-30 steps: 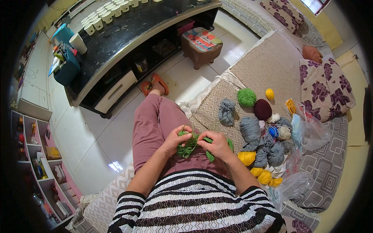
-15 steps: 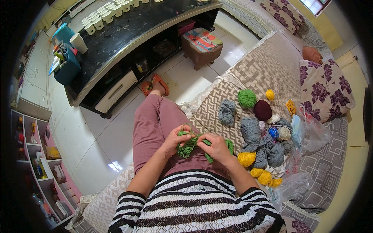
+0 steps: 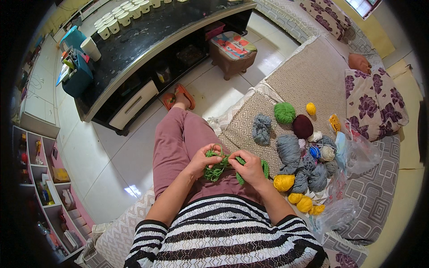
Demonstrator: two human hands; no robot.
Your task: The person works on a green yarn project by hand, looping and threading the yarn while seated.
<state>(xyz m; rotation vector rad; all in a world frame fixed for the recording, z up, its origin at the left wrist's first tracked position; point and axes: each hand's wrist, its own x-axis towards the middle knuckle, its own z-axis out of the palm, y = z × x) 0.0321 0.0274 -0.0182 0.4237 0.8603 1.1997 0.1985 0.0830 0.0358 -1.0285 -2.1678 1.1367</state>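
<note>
I sit on a patterned sofa with my lap in pink trousers point(image 3: 178, 143). Both hands work a tangle of green yarn point(image 3: 216, 169) over my lap. My left hand point(image 3: 202, 161) pinches the loose green loops from the left. My right hand point(image 3: 251, 169) grips the green strand from the right, with a small green ball point(image 3: 265, 169) showing just behind its fingers. The two hands are close together, almost touching.
To my right on the sofa lies a heap of yarn: grey skeins point(image 3: 289, 149), a green ball point(image 3: 284, 112), a maroon ball point(image 3: 302, 126), yellow balls point(image 3: 284, 182), and clear plastic bags point(image 3: 362, 154). A dark table point(image 3: 147, 40) with white cups, a small stool point(image 3: 232, 49) and orange sandals point(image 3: 178, 96) stand ahead.
My hands have shifted only slightly on the green yarn; the fingers keep working the strands in the same place.
</note>
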